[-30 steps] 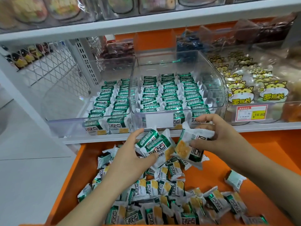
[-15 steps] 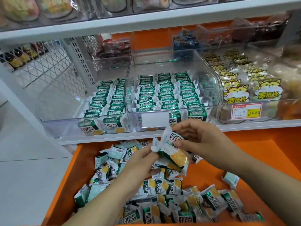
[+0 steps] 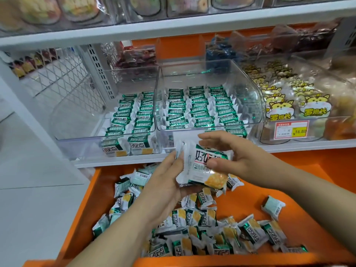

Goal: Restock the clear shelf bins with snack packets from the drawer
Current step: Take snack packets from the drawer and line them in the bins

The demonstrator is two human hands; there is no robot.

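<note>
**Foreground.** Open orange drawer (image 3: 250,201) with a loose heap of green-and-white snack packets (image 3: 202,234) lying in disorder on its floor; one stray packet (image 3: 273,207) lies apart at the right

**Mid-field.** The left hand (image 3: 165,182) and right hand (image 3: 237,160) jointly hold a small stack of packets (image 3: 204,166), raised clear of the heap and just in front of the shelf edge. In the left grip, the palm and curled fingers cup the stack from below and along its left edge. In the right grip, the thumb presses on the printed top face and the fingers curl behind the far edge. Both grips are closed on the stack

**Step in hand (judged).** Squaring gathered packets into one aligned bundle before shelving

**Behind.** The middle clear bin (image 3: 250,97) holds three neat rows of packets (image 3: 198,108) with free room towards its back. The left clear bin (image 3: 77,112) holds two rows and has bare floor at its left

**Next move (judged).** This calls for lifting the stack over a bin's front lip and seating it in line with a row, print facing as its neighbours do, without toppling them

**Far right.** Hamster-printed bags (image 3: 281,106) above a price tag (image 3: 291,130)
</note>
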